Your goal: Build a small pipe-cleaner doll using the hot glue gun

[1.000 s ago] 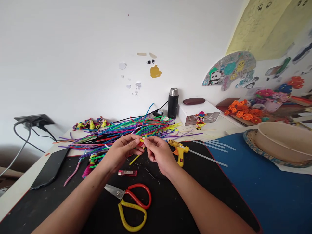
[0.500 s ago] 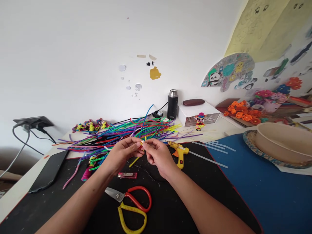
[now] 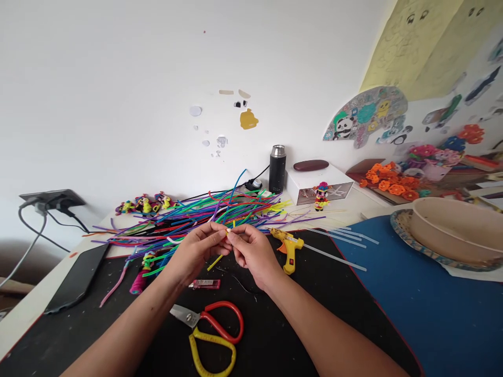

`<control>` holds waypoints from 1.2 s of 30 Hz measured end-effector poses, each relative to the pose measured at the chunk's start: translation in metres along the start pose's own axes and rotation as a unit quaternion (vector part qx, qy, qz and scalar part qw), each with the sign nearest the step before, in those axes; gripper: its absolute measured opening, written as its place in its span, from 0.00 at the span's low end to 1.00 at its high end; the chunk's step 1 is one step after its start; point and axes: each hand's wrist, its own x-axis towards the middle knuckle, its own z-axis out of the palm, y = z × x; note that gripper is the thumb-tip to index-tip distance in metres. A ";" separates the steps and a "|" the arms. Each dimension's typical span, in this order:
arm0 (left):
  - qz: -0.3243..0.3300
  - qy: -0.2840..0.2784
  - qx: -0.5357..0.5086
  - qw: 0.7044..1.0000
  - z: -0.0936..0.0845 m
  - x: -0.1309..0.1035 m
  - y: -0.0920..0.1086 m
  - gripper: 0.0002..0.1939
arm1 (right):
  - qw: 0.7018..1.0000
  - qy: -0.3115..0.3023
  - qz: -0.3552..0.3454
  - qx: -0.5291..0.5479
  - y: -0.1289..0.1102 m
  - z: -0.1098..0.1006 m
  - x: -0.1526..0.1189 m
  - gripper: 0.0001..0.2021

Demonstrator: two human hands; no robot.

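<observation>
My left hand (image 3: 200, 248) and my right hand (image 3: 253, 254) meet above the black mat (image 3: 275, 324), thumbs and fingertips pinched together. Between them is a small piece (image 3: 228, 231) with white and yellow showing; the fingers cover most of it. Behind the hands spreads a pile of coloured pipe cleaners (image 3: 188, 209). A yellow glue gun (image 3: 290, 246) lies right of my right hand. Below the hands are a pink lighter (image 3: 206, 284) and scissors (image 3: 192, 317) with one red and one yellow handle. A pink figure (image 3: 139, 280) lies to the left.
A black phone (image 3: 76, 280) lies at the left. Behind stand a black flask (image 3: 277, 170), a white box (image 3: 334, 175) and a small figure (image 3: 321, 196). Glue sticks (image 3: 336, 255) lie right of the glue gun. A beige basin (image 3: 456, 225) sits on the blue mat (image 3: 416, 303).
The fingertips have shifted slightly around the small piece, and the red seen between them is now hidden. Both hands stay together in nearly the same place; the view has moved slightly.
</observation>
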 end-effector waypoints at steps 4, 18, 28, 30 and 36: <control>0.008 0.001 0.017 1.000 0.001 0.000 -0.001 0.18 | 1.000 0.004 -0.002 -0.007 0.002 -0.001 0.000 0.19; 0.048 0.013 0.087 0.995 -0.001 0.004 -0.013 0.18 | 0.999 0.027 -0.019 -0.025 0.008 -0.001 0.000 0.16; 0.029 0.013 0.046 0.998 0.005 0.002 -0.006 0.18 | 0.999 0.034 -0.007 -0.015 0.005 0.000 -0.002 0.19; 0.029 0.006 0.043 0.999 0.005 0.000 -0.004 0.19 | 0.999 0.035 -0.006 -0.017 0.002 0.000 -0.002 0.20; 0.045 0.003 0.047 0.998 0.004 -0.001 -0.003 0.17 | 0.999 0.026 -0.003 -0.022 0.000 -0.001 -0.003 0.19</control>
